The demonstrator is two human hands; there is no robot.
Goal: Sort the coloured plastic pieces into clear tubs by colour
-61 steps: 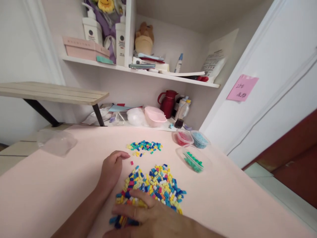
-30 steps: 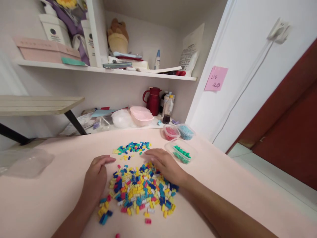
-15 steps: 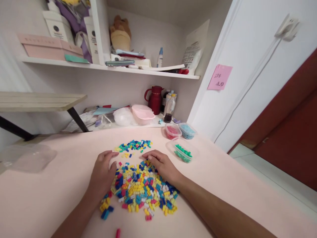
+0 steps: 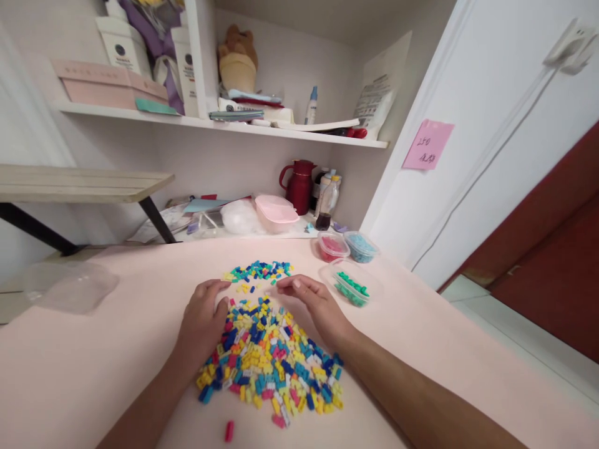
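Note:
A large heap of small coloured toy bricks (image 4: pixel 266 362) lies on the pale table before me, in yellow, blue, teal, red and white. Along its left edge rests my left hand (image 4: pixel 204 318), fingers gently bent and thumb apart, with nothing visible in it. My right hand (image 4: pixel 316 305) is at the heap's upper right, fingers stretched toward the left and thumb close to them; no brick shows in it. Beyond both hands is a smaller group of bricks (image 4: pixel 259 270), mostly teal, blue and green. One red brick (image 4: pixel 229 431) lies alone near the front.
Right of the smaller group stand clear tubs of green bricks (image 4: pixel 353 289), red bricks (image 4: pixel 333 246) and light blue bricks (image 4: pixel 361 246). A clear plastic container (image 4: pixel 70 287) sits at the left. Behind are a pink box (image 4: pixel 276 212), a red jug (image 4: pixel 300 187) and a bottle (image 4: pixel 327 202).
My right hand has drawn off the heap's upper edge, slightly up and right, its thumb now nearer the fingers. My left hand stays at the heap's left side. The view has shifted slightly.

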